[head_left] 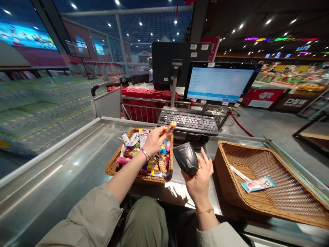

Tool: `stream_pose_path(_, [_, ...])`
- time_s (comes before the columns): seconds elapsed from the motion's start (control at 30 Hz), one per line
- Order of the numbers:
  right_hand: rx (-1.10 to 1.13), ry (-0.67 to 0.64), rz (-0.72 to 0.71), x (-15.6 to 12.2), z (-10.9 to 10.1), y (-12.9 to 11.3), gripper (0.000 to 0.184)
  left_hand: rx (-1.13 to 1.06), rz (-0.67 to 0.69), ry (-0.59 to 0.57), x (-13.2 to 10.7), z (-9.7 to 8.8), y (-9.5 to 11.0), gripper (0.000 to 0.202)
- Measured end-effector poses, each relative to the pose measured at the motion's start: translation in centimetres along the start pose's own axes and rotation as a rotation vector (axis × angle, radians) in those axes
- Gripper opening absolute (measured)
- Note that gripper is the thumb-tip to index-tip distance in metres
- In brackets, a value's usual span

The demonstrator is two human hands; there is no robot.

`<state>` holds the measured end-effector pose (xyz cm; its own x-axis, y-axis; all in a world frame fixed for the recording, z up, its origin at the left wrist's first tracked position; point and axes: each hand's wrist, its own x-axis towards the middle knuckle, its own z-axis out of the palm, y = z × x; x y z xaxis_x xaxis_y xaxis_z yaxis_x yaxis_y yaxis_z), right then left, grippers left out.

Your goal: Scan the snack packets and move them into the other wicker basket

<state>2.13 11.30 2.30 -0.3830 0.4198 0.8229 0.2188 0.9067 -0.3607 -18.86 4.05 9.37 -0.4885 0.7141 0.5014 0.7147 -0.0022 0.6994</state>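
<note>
My left hand [153, 140] pinches a small yellow and orange candy tube [171, 127] above the far right part of a full wicker basket [111, 168]. Mixed wrapped sweets and snacks [131, 152] fill that basket. A black handheld barcode scanner [187, 158] is in my right hand [199, 176], between the two baskets, its head angled up and to the left. Some of the right fingers stick out past the handle. To the right, a larger wicker basket [231, 195] holds a blue and white wrapped bar [258, 184] and a thin white stick-shaped packet [239, 173].
A black keyboard [189, 120] and a lit monitor [218, 84] stand just behind the baskets. The metal counter [61, 171] stretches left with a raised rim. Beyond it are a shopping cart [141, 111] and stacked bottled drinks [46, 116].
</note>
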Motion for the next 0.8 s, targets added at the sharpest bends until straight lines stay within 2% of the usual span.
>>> stream_pose_path(0.1, [0.003,0.04,-0.001,0.1,-0.2,0.0,0.04,-0.091,0.061,0.061,0.9,-1.1,1.3,0.03])
stream_pose_path(0.2, [0.014,0.08,0.052,0.4,-0.7,-0.4,0.043,-0.344,0.049,0.06,1.7,-1.2,2.5,0.037])
stream_pose_path(0.3, [0.009,0.102,0.075,0.8,-1.4,-0.8,0.043,-0.59,-0.013,0.043,2.2,0.1,3.3,0.052])
stream_pose_path(0.4, [-0.003,0.125,0.072,1.1,-2.3,-0.9,0.045,-0.734,-0.091,0.003,2.2,2.1,3.2,0.059])
stream_pose_path(0.57, [-0.082,0.143,0.126,1.6,-3.7,-0.8,0.05,-0.762,-0.145,-0.039,2.2,4.9,2.1,0.064])
stream_pose_path(0.8, [-0.186,0.132,0.182,1.8,-4.6,-0.5,0.048,-0.744,-0.208,-0.122,1.7,7.5,1.1,0.063])
